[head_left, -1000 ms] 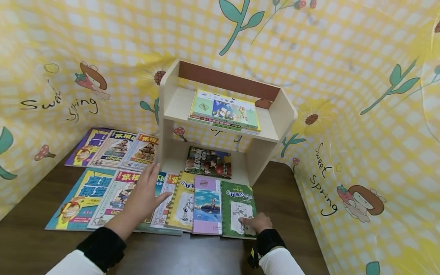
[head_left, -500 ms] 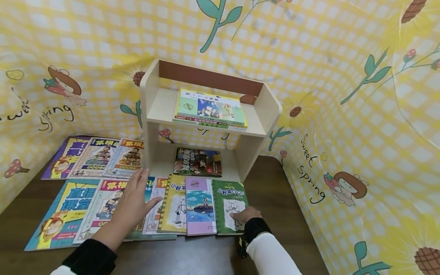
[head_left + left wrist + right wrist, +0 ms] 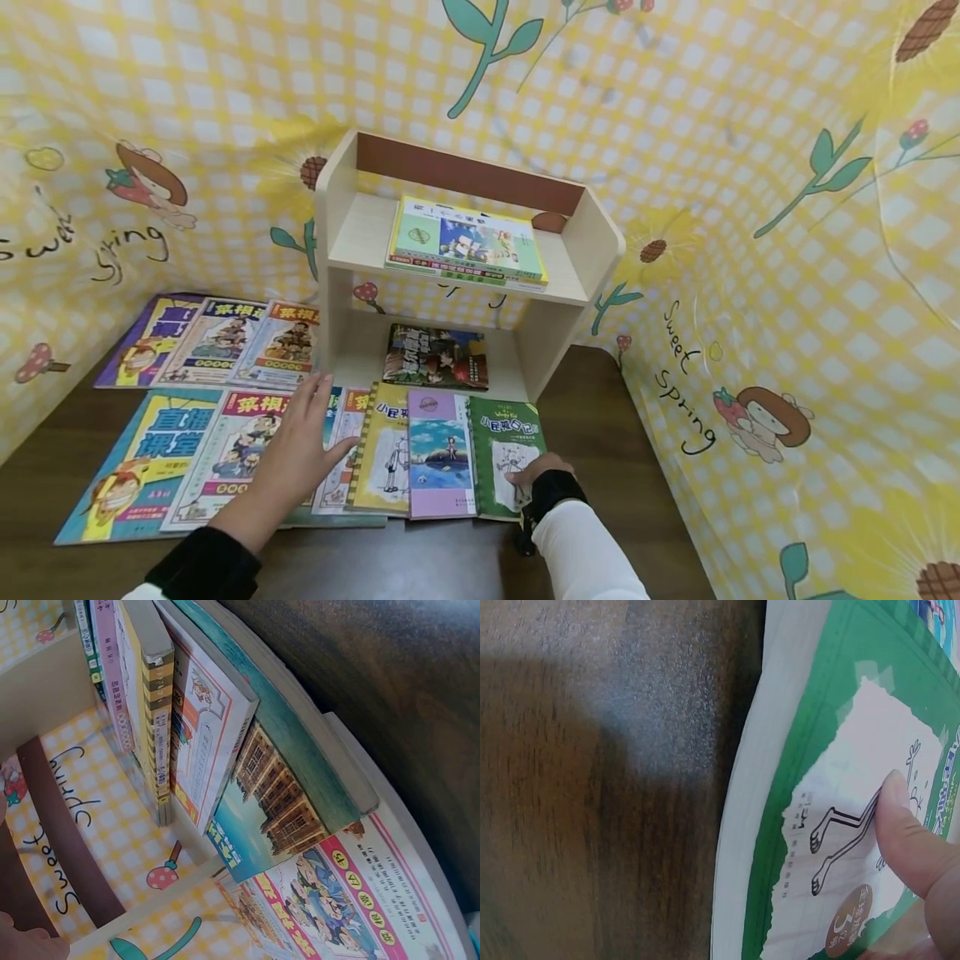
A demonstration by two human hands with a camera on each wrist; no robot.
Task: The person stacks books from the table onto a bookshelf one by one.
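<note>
My right hand [image 3: 542,472] rested on the green book [image 3: 507,453], which lay flat at the right end of the front row of books, near the table's [image 3: 600,433] front right part, just before the small wooden shelf [image 3: 592,242]. In the right wrist view one fingertip [image 3: 894,796] pressed on the white drawing panel of its cover; whether the other fingers curled round the book's edge I could not tell. The book sat under and just ahead of that grip, its left side touching the purple book [image 3: 439,454].

My left hand [image 3: 300,446] lay with fingers straight and spread, palm down over the overlapping books in the middle of the row, its thumb reaching toward the yellow spiral-bound book [image 3: 386,454]. It gripped nothing.

Compared with half a second before, both hands sat in nearly the same places: the right was still on the green cover, the left still spread over the same books. Only the view had shifted slightly.
</note>
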